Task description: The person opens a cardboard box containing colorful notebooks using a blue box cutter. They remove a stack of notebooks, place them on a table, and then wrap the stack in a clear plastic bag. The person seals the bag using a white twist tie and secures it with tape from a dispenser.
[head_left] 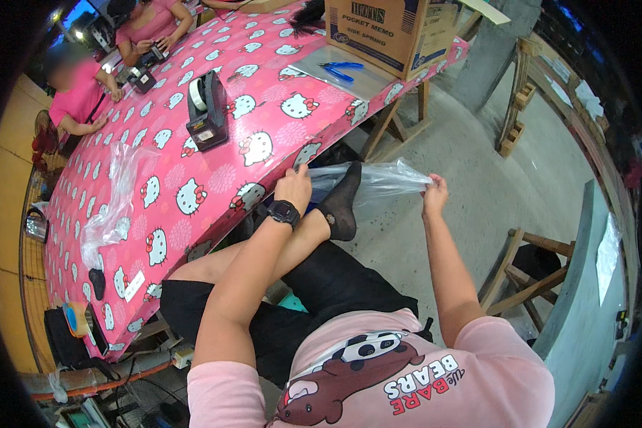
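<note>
Head view: pink patterned table (concrete floor).

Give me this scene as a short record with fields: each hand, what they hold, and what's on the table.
left hand: grips one end of the clear plastic bag
right hand: grips the bag's other end, pulling it taut
table: pink cartoon-cat patterned cover
on table: black tape dispenser, crumpled clear plastic sheet, brown cardboard box, blue-handled pliers
wrist: black watch
</note>
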Motion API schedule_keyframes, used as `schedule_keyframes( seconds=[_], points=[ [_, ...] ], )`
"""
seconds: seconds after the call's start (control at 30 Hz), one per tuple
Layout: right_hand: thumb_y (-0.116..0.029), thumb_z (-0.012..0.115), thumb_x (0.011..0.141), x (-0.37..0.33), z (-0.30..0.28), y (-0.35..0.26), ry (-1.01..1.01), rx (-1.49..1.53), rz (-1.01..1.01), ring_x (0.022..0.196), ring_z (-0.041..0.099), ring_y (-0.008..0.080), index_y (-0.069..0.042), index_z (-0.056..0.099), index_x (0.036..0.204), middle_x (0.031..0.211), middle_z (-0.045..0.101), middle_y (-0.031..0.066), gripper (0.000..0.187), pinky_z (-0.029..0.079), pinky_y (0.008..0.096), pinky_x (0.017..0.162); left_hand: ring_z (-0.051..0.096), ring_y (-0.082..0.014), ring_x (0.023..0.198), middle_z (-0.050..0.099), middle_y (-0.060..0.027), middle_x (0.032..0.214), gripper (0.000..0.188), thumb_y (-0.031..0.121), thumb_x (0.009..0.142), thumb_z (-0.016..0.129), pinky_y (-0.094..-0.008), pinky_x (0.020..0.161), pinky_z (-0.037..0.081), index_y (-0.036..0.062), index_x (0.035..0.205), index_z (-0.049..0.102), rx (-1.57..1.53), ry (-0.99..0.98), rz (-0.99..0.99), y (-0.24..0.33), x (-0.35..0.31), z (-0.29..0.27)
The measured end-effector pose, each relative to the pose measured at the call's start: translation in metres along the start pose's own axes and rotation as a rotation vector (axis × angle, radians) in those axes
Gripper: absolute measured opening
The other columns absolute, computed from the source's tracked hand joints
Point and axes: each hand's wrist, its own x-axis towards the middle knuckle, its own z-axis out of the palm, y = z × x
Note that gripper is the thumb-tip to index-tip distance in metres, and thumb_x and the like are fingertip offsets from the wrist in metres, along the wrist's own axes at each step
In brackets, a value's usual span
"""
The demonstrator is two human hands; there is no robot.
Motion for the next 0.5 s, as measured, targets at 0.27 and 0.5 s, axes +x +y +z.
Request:
schedule_keyframes(
  seconds=[0.27, 0.5],
  points=[
    [-0.018, 0.045, 0.087, 0.013, 0.035, -0.041, -0.118, 0.797, 0.542, 0.049, 0.033, 0.0095, -0.010, 0.045, 0.077, 0.066, 0.043, 0.0012, 0.012, 0.023, 0.0225, 0.038, 0.060, -0.0320, 0.073, 0.043, -0.0172, 0.107, 0.059, 0.001, 0.078, 0.041, -0.0410, 0.062, 0.050, 0.0167, 0.133, 0.026, -0.305, -0.089, -0.145, 0.007, -0.003, 0.001],
    [-0.019, 0.041, 0.088, 0.016, 0.009, -0.024, 0.183, 0.842, 0.574, 0.051, 0.034, 0.0093, -0.009, 0.047, 0.080, 0.066, 0.043, -0.0017, 0.014, 0.027, 0.0211, 0.040, 0.059, -0.0365, 0.083, 0.038, -0.0222, 0.121, 0.071, 0.000, 0.076, 0.043, -0.0436, 0.072, 0.048, 0.0288, 0.136, 0.016, -0.410, -0.312, -0.223, 0.009, 0.003, 0.009]
  ],
)
